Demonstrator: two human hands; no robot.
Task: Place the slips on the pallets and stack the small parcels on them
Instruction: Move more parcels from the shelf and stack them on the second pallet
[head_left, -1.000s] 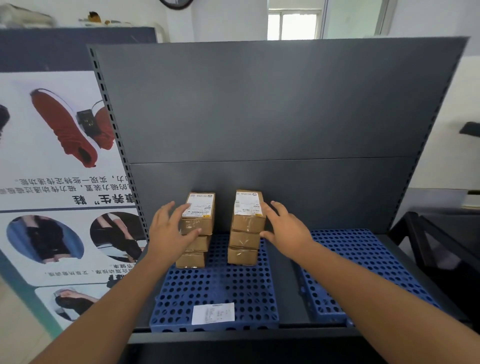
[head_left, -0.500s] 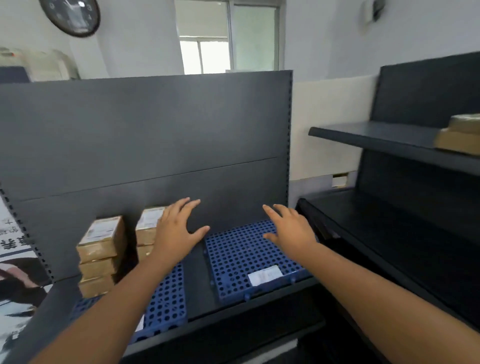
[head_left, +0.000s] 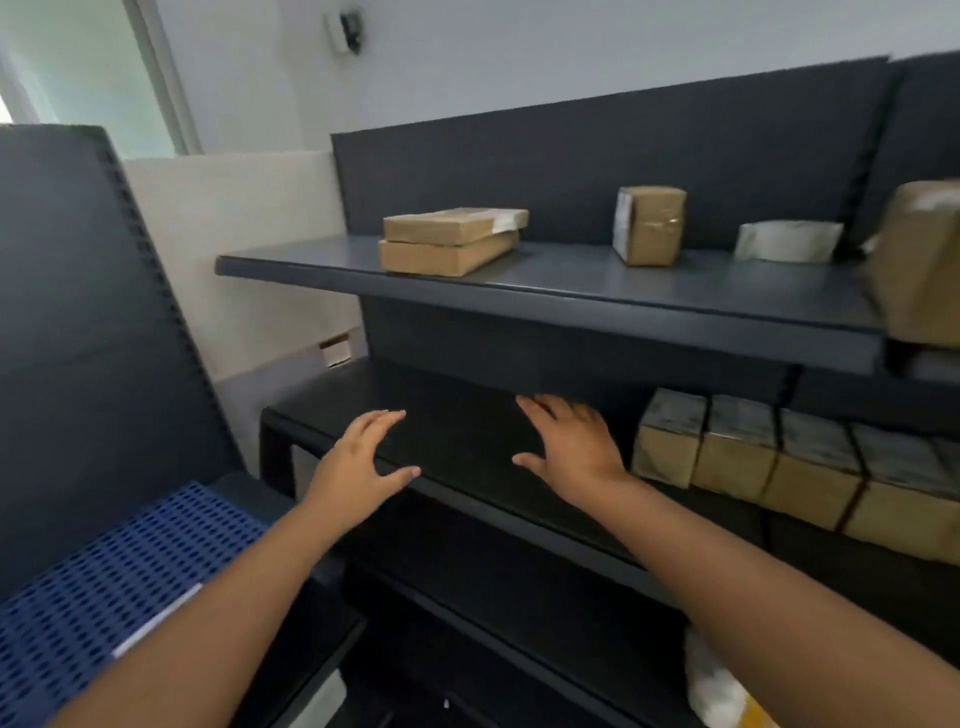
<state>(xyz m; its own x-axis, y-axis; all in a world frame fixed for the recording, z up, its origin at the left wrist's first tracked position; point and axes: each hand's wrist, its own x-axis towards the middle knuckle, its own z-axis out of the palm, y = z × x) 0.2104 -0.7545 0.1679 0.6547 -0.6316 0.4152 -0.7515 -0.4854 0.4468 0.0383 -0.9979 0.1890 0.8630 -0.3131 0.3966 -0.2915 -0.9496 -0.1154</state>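
Starting nearest you, the blue pallet (head_left: 78, 597) lies at your lower left against a dark grey back panel (head_left: 78, 338). A white slip (head_left: 156, 621) lies flat on its grid and shows only as a thin strip just beside your left forearm. Low at your right, under the shelving, sits a blurred white bundle (head_left: 714, 686).

Further out, your left hand (head_left: 358, 457) hangs over the front edge of the black lower shelf (head_left: 457, 431). Its fingers are spread and nearly straight, the thumb is out, and it holds nothing. Your right hand (head_left: 571, 452) is palm down over the same shelf, its fingers also spread wide and holding nothing. I cannot tell whether either palm touches the shelf. Bare shelf shows between the 2 hands.

Just beside your right hand, a row of brown parcels (head_left: 727, 457) stands on that shelf. They press side against side and run off the right edge, with at least 4 showing.

On the upper shelf (head_left: 571, 291), 2 flat parcels (head_left: 447, 244) are stacked at the left, the top 1 slightly skewed. Well apart to their right stands an upright parcel (head_left: 649, 226), then a white parcel (head_left: 787, 241). A large brown parcel (head_left: 919, 270) is cut by the right edge.

Behind it all are a pale wall (head_left: 519, 52) and a window (head_left: 67, 78) at the top left.
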